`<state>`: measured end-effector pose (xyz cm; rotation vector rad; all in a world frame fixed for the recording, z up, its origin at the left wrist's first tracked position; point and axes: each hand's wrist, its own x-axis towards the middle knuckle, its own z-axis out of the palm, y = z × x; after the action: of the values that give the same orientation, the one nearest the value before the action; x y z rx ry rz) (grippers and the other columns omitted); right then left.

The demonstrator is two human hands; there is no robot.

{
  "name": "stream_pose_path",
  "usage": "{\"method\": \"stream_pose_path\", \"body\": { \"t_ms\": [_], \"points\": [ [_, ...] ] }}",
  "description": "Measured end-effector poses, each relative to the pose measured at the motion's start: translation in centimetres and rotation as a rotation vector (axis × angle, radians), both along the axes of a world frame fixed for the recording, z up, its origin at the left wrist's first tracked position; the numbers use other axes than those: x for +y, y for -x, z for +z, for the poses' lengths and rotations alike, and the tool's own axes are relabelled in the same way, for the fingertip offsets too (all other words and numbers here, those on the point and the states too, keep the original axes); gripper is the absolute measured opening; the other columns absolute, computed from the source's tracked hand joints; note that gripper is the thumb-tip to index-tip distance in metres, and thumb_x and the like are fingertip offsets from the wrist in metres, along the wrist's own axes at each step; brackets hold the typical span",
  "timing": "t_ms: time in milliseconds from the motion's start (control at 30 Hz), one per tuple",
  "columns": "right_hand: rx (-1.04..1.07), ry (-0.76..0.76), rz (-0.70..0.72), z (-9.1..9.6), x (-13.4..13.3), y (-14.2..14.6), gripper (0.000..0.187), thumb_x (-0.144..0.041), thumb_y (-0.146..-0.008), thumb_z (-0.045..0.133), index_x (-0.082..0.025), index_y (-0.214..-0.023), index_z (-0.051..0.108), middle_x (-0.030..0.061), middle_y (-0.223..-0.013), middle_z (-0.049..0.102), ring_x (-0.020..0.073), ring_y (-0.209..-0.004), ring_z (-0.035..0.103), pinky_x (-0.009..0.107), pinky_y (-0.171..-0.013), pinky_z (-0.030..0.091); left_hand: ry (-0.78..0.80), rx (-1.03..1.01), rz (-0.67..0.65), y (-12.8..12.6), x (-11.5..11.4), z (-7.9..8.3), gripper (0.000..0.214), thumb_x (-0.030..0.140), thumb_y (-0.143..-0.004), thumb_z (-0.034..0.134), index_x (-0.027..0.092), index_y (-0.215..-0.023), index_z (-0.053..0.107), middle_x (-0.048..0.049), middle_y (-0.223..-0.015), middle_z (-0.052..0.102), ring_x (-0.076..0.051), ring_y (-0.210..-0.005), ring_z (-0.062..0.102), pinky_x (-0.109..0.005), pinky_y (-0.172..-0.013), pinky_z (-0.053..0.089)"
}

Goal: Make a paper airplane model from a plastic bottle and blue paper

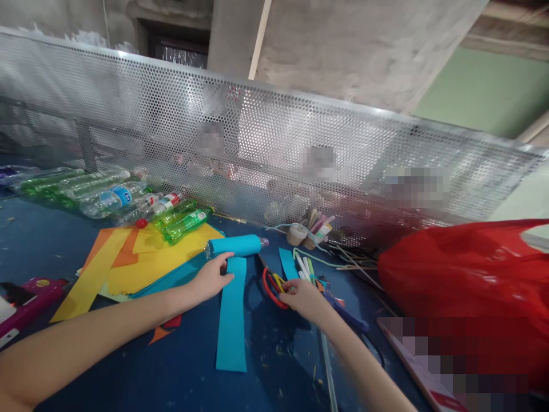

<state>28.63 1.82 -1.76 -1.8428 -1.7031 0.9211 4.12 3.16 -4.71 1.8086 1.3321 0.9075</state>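
My left hand (212,277) rests at the top of a blue paper strip (231,326), thumb and forefinger apart, the forefinger against a clear bottle wrapped in blue paper (235,245). The bottle lies on its side with its neck to the right. My right hand (303,296) is closed at the handles of scissors (271,292) with red and yellow grips, their blades pointing up and left. Beside it are several markers (305,268) and a smaller blue paper piece (288,263).
Several plastic bottles (189,226) lie at the back left. Yellow and orange sheets (158,257) are stacked before them. A magenta tool (32,303) sits far left, a red plastic bag (463,274) at right. A perforated metal screen (274,137) borders the blue table (171,366).
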Motion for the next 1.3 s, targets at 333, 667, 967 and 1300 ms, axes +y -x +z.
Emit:
{"method": "stream_pose_path", "body": {
  "t_ms": [333,667,967,1300],
  "points": [
    [0.698,0.231,0.036,0.8,0.1,-0.4,0.027,-0.033,-0.063,0.073,-0.014,-0.063,0.053,-0.0051,-0.057,0.043,0.0004,-0.041,0.017,0.012,-0.033,0.015,0.223,-0.421,0.056,-0.4,-0.4,0.6,0.054,0.017,-0.07,0.062,0.017,-0.122,0.05,-0.0123,-0.109,0.062,-0.024,-0.097,0.059,-0.033,-0.075,0.046],
    [0.631,-0.156,0.282,0.3,-1.0,1.8,0.041,-0.054,-0.071,0.067,-0.021,-0.094,0.06,0.0086,-0.106,0.062,0.0217,-0.096,0.059,0.033,-0.081,0.047,0.215,-0.561,-0.105,-0.8,0.1,4.3,0.019,0.033,-0.071,0.065,0.016,-0.071,0.056,0.0019,-0.065,0.054,-0.011,-0.056,0.047,-0.023,-0.053,0.034],
    [0.339,-0.364,0.387,-0.3,-3.7,3.2,0.039,-0.058,-0.087,0.039,-0.022,-0.09,0.054,0.0034,-0.086,0.058,0.0207,-0.081,0.054,0.032,-0.073,0.047,0.068,-0.617,-0.14,-1.7,-1.0,7.7,0.027,0.043,-0.074,0.064,0.018,-0.069,0.053,0.0041,-0.056,0.046,-0.011,-0.051,0.043,-0.025,-0.049,0.03],
    [0.274,-0.373,0.406,0.7,-4.6,3.6,0.036,-0.054,-0.089,0.037,-0.023,-0.072,0.043,0.0005,-0.072,0.048,0.0184,-0.072,0.048,0.029,-0.067,0.042,-0.068,-0.517,-0.1,-1.7,-1.9,7.8,0.041,0.042,-0.08,0.057,0.02,-0.058,0.03,0.0071,-0.054,0.024,-0.008,-0.047,0.022,-0.026,-0.046,0.017]
  ]
}}
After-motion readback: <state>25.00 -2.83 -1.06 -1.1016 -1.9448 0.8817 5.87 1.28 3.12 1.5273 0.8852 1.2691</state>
